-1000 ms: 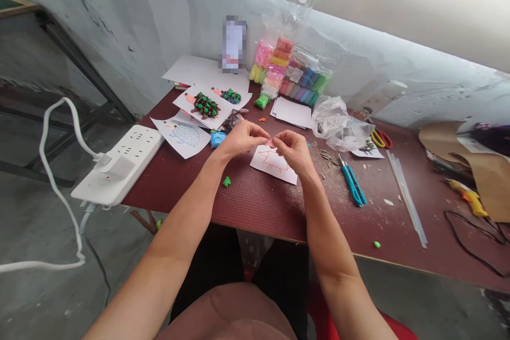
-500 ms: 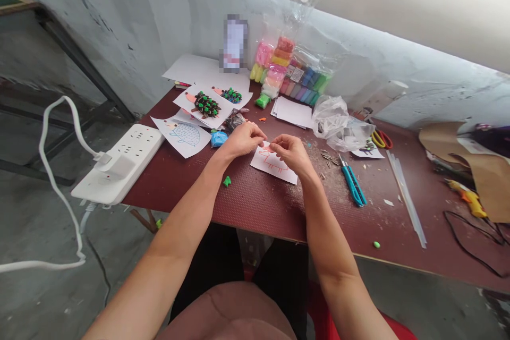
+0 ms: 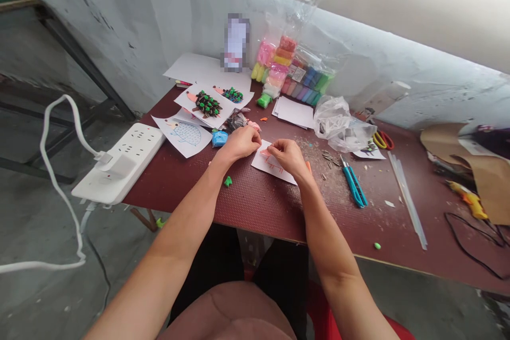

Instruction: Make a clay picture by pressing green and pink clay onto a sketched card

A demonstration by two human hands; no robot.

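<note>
A small white card [image 3: 263, 166] lies in front of me, with an orange line drawing and a patch of pink clay [image 3: 264, 153] at its upper left. My right hand [image 3: 290, 155] is over the card, fingers curled together with the tips at the clay. At the card's left edge is my left hand [image 3: 244, 143], its fingers pinched; anything between them is too small to make out. Just behind it is a lump of pink clay [image 3: 254, 125]. A blue clay packet [image 3: 219, 138] lies to its left, and a green clay bit [image 3: 228, 181] nearer me.
Hedgehog pictures [image 3: 207, 103] and a blue hedgehog drawing [image 3: 184, 133] lie left. Clay packs [image 3: 305, 82] and blank cards [image 3: 295, 112] are at the back. Rightward are seeds [image 3: 330, 159], a teal utility knife [image 3: 354, 185], scissors [image 3: 383, 139], glue sticks [image 3: 407, 199] and a yellow glue gun [image 3: 470, 202]. A power strip [image 3: 119, 162] overhangs the left edge.
My left hand has drawn slightly left, away from the pink patch. My right hand has shifted a little left and down over the card, covering more of the drawing.
</note>
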